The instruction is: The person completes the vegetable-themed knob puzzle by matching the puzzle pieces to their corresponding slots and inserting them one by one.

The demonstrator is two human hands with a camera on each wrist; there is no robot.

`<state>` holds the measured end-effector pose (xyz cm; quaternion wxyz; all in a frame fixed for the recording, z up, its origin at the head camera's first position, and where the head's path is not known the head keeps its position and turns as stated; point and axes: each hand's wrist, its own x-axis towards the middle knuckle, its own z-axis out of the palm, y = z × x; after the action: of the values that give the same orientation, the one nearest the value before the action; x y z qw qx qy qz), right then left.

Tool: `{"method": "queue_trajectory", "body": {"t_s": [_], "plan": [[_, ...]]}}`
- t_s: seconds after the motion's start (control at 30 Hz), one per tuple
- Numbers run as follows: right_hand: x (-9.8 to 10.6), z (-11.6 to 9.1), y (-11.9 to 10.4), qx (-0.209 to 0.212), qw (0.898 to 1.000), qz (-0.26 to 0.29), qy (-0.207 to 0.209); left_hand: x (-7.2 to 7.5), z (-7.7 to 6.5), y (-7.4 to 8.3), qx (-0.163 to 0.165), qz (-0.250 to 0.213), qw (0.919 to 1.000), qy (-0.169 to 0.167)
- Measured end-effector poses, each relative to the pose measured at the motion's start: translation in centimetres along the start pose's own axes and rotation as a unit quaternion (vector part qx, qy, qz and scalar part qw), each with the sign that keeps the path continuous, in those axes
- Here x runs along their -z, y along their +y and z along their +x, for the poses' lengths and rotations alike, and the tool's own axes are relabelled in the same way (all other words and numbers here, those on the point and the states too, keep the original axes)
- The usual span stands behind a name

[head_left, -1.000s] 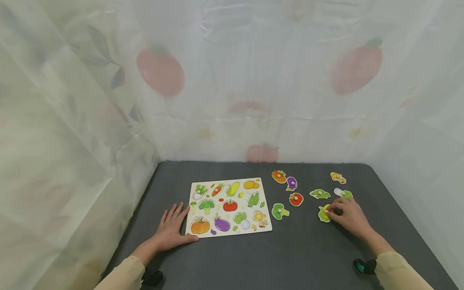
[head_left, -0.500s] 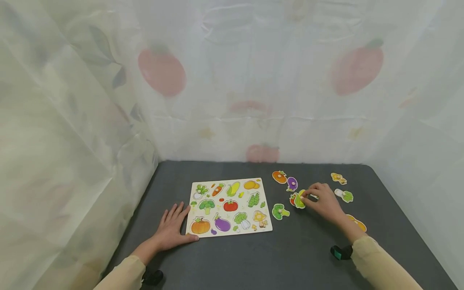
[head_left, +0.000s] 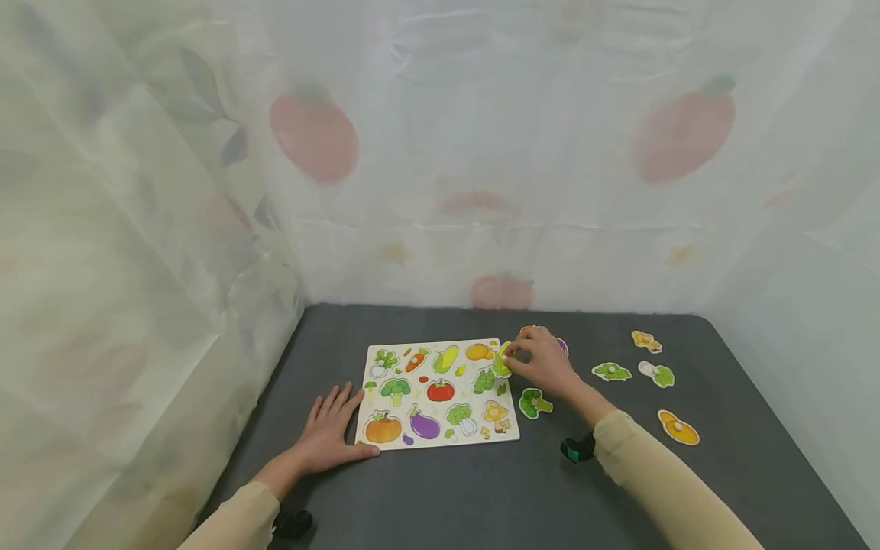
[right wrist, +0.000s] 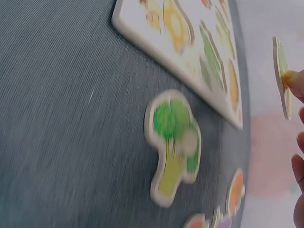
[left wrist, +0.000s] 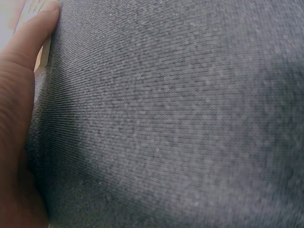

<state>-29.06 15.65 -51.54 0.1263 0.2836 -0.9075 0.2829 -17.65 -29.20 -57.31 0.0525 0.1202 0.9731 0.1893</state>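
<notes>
Two bare hands meet over a dark grey fabric surface (head_left: 440, 496), the left hand (head_left: 326, 435) resting at the left edge of a cream rectangular puzzle board (head_left: 438, 409) printed with vegetables, its fingers spread and its thumb along the near corner. Fingers of the right hand (head_left: 546, 363) pinch a flat yellow-and-green corn-shaped piece (head_left: 503, 361), raised at the board's far right side, clear of the surface. Its long axis runs roughly near to far, yellow end pointing away from the person, green end toward the near side; the right wrist view catches it almost edge-on. From the head view, the right hand partly covers an orange pumpkin-shaped piece (head_left: 529, 329) and a purple eggplant-shaped piece (head_left: 563, 346). Just beside the board lies a green broccoli-shaped piece (head_left: 534, 403). Farther right are a green pea-pod-shaped piece (head_left: 611, 372), a green-and-white cabbage-shaped piece (head_left: 658, 373), a yellow mushroom-shaped piece (head_left: 646, 341) and a yellow-orange oval piece (head_left: 678, 428). Behind hangs a whitish curtain (head_left: 426, 153) with red fruit prints.
</notes>
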Motion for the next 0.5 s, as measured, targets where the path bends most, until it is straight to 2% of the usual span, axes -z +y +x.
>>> {"method": "queue_trajectory", "body": {"t_s": [0.1,0.33,0.5], "plan": [[-1.3,1.1,-0.9,0.007,1.0,0.001,-0.014,0.0,0.0,-0.1,-0.001,-0.002,1.0,0.002],[-3.8,3.0,-2.5,-0.036,0.998,-0.004,-0.057,0.2,-0.1,0.1,-0.003,-0.002,1.0,0.004],[-5.2,4.1,-3.0,-0.049,0.997,-0.013,-0.065,0.4,-0.2,0.3,-0.003,-0.006,1.0,0.003]]}}
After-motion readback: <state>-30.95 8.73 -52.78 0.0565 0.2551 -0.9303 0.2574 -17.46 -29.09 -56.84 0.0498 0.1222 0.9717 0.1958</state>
